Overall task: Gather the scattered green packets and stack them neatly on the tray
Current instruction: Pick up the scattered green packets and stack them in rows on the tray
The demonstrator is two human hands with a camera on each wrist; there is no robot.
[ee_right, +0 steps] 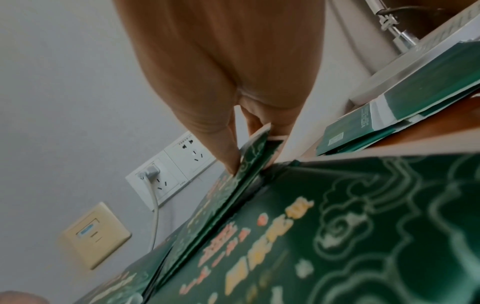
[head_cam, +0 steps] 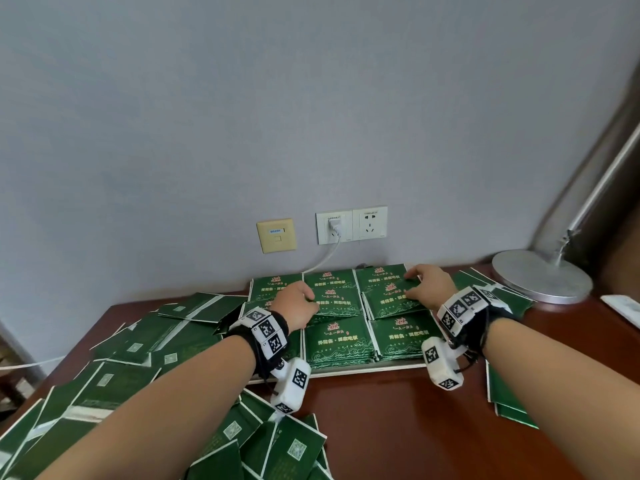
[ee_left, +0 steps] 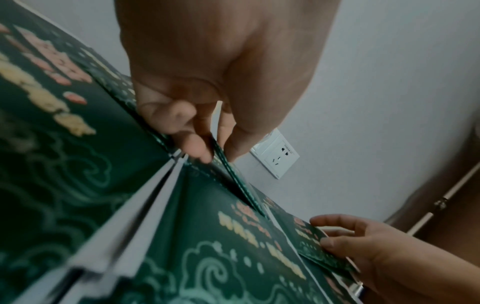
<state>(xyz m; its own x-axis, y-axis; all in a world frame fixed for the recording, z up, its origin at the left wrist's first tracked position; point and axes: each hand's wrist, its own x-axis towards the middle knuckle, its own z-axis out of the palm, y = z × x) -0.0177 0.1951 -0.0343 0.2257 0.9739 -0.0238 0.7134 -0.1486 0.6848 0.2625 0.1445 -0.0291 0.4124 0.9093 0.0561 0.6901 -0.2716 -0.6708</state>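
Observation:
A pale tray (head_cam: 346, 371) against the wall carries neat stacks of green packets (head_cam: 337, 344) in rows. My left hand (head_cam: 310, 295) is over the tray's left-middle part, thumb and fingers pinching the edge of a green packet (ee_left: 239, 181). My right hand (head_cam: 412, 279) is over the back right stack and grips another green packet (ee_right: 249, 176) by its edge, thumb on top. Loose packets lie scattered on the left (head_cam: 138, 355), at the front (head_cam: 277, 445) and on the right (head_cam: 502, 403).
The brown table (head_cam: 398, 427) shows bare wood between my forearms. A round silver lamp base (head_cam: 542, 275) stands at the back right, with more packets (head_cam: 485, 285) beside it. Wall sockets (head_cam: 351, 225) with a plugged white cable sit just behind the tray.

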